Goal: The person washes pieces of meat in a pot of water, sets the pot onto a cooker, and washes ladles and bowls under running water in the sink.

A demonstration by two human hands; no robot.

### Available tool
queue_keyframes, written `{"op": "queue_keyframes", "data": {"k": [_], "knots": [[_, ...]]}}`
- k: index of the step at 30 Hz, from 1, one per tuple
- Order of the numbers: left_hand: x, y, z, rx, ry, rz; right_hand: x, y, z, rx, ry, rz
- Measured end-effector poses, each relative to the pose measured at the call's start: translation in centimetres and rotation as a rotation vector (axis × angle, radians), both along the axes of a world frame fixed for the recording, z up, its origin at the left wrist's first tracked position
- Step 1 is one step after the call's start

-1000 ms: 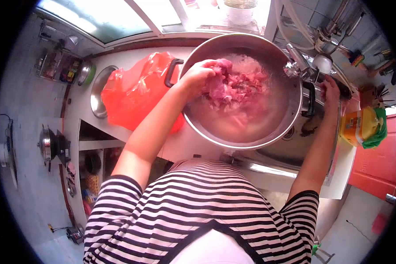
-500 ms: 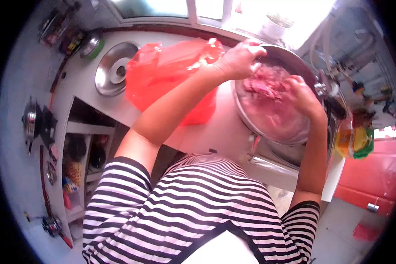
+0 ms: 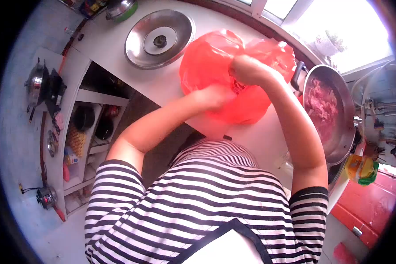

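At the red bag [image 3: 209,61] w/ both hands. L hand [image 3: 218,94]: low on the near side, on or right by the thin plastic, all blurry, so can't tell the grip, spread or pressed together. R hand [image 3: 249,69]: up high on the bag, bent down w/ fingers curled in; tips out of sight, so can't tell if pinching plastic or nothing. Btwn the two hands, a bit of dark red, too small to name.

Just changed: both hands gone from the big pot [image 3: 345,105] and over to the bag. Prob. a switch of work from pot to bag, w/ the pink meat [image 3: 321,103] left alone in the pot for now.

Bag in the middle of the white worktop [image 3: 108,48], puffed up, just beside the pot's black handle [image 3: 298,75]. Meat well apart from both hands, in a heap inside the pot. On the bag's other side, near it, a round shiny lid [image 3: 160,42], lying flat, knob up. Farther off, a silver-and-green bowl [image 3: 122,9]. Past the pot, a yellow-and-green pack [image 3: 361,169]. Up top, a bright window [image 3: 281,8].
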State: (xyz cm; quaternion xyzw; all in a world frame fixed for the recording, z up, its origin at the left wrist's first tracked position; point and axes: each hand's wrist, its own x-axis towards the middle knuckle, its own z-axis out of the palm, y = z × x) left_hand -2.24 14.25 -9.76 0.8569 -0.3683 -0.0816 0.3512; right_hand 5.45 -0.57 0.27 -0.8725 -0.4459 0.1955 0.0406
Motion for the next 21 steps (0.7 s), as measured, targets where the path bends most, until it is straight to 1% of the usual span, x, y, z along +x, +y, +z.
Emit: {"op": "queue_keyframes", "data": {"k": [1,2,4,5,6,7,8,9,10,12,13,14,15,16,18,19,21], "knots": [[-1.1,-0.7,3.4,0.575,0.039,-0.163,0.3,0.7,-2.4,-0.232,-0.109,0.258],[-1.2,0.0,2.6,0.568,0.050,-0.170,-1.0,0.4,-2.4,-0.218,0.116,0.062],[-1.5,2.4,-0.1,0.472,0.307,-0.043,-3.0,-1.0,-5.1,-0.305,0.180,0.070],[-1.7,3.6,-1.4,0.422,0.436,0.022,-3.1,-3.3,-10.8,-0.218,0.272,-0.004],[-1.8,4.4,-2.2,0.372,0.566,0.086,-5.5,-3.3,-7.1,-0.403,0.237,-0.129],[-1.5,5.0,-2.0,0.367,0.578,0.080,-6.6,-3.8,-6.6,-0.492,0.234,-0.143],[-1.0,5.5,-1.2,0.300,0.587,0.263,-7.3,-4.5,-6.5,-0.579,0.229,-0.157],[-0.2,5.6,-0.8,0.268,0.592,0.351,-8.0,-5.1,-6.3,-0.583,0.236,-0.159],[0.6,5.8,-0.5,0.231,0.594,0.438,-8.6,-5.7,-6.2,-0.465,0.222,-0.312],[1.9,5.2,-0.6,0.213,0.446,0.632,-8.8,-6.4,-6.7,-0.346,0.211,-0.475],[1.9,5.0,-1.3,0.217,0.448,0.619,-8.6,-6.6,-7.5,-0.336,0.168,-0.434],[1.8,4.8,-2.6,0.042,0.358,0.610,-8.1,-6.8,-8.0,-0.325,0.122,-0.393],[1.9,4.4,-2.8,-0.133,0.268,0.598,-7.4,-6.0,-7.9,-0.198,0.118,-0.433],[2.2,3.9,-2.9,-0.130,0.269,0.590,-6.7,-4.6,-7.8,-0.068,0.113,-0.470],[2.7,3.1,-1.7,0.122,0.373,0.539,-5.7,-1.9,-9.4,0.162,0.132,-0.515],[2.7,3.3,-1.6,0.129,0.370,0.537,-5.0,-0.8,-11.3,0.206,0.163,-0.480],[2.1,4.1,-1.0,-0.156,0.369,0.655,-4.4,1.2,-13.8,0.258,0.194,-0.440]]}}
